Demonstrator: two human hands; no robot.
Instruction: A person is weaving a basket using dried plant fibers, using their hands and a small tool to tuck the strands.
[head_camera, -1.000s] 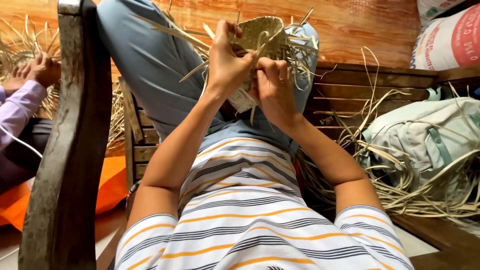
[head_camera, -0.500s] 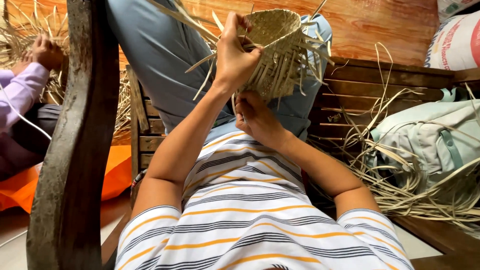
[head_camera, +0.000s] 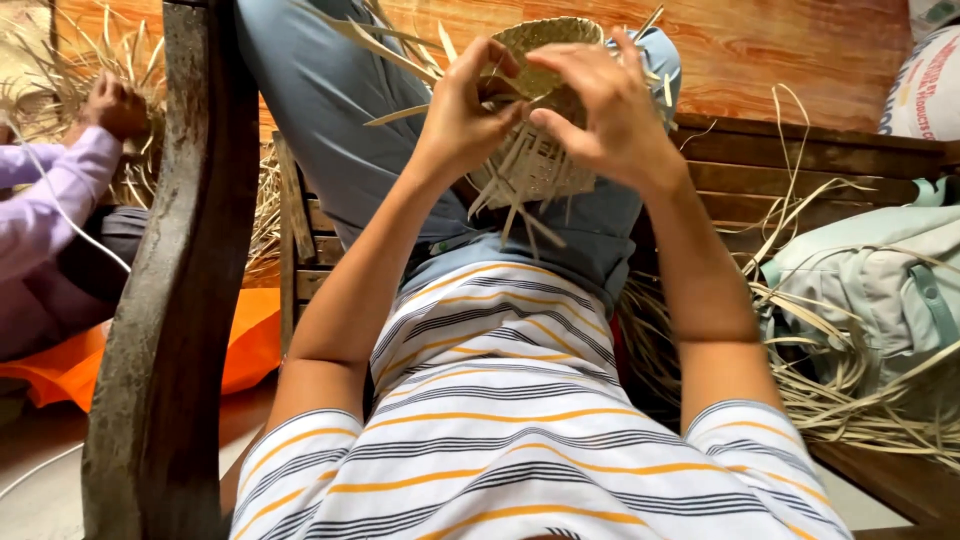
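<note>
One half-woven straw basket (head_camera: 540, 110) held up over raised knee, loose strips hanging below. Left hand (head_camera: 465, 110) clasps basket's left side, grip closed on rim, wrist bent up. Right hand (head_camera: 605, 105) arched over right side, fingers (head_camera: 560, 125) pinching strip against weave. Both forearms raised. Wooden bench (head_camera: 800, 160) behind; straw pile (head_camera: 830, 380), pale bag (head_camera: 880, 280) right. Another person's hand (head_camera: 115, 105) far left.
</note>
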